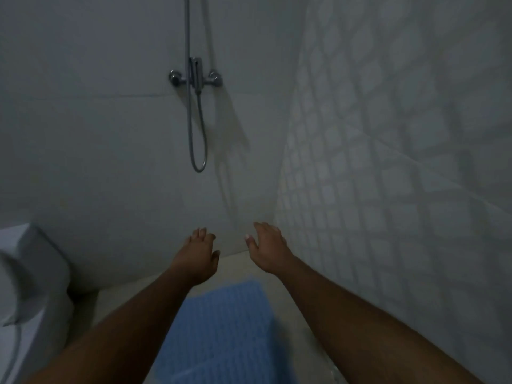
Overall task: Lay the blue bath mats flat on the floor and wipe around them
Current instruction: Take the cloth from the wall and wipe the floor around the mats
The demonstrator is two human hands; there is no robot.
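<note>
A blue textured bath mat lies flat on the pale floor between my forearms, its far edge near the back wall. A second blue piece overlaps its near end at the bottom of the view. My left hand hovers beyond the mat's far left corner, fingers loosely spread, holding nothing. My right hand hovers beyond the far right corner, palm down, fingers apart, also holding nothing. Both hands are in the air, apart from the mat.
A white toilet stands at the left. A chrome shower mixer with a looping hose hangs on the back wall. A wall of small square tiles runs close along the right. A strip of bare floor lies past the mat.
</note>
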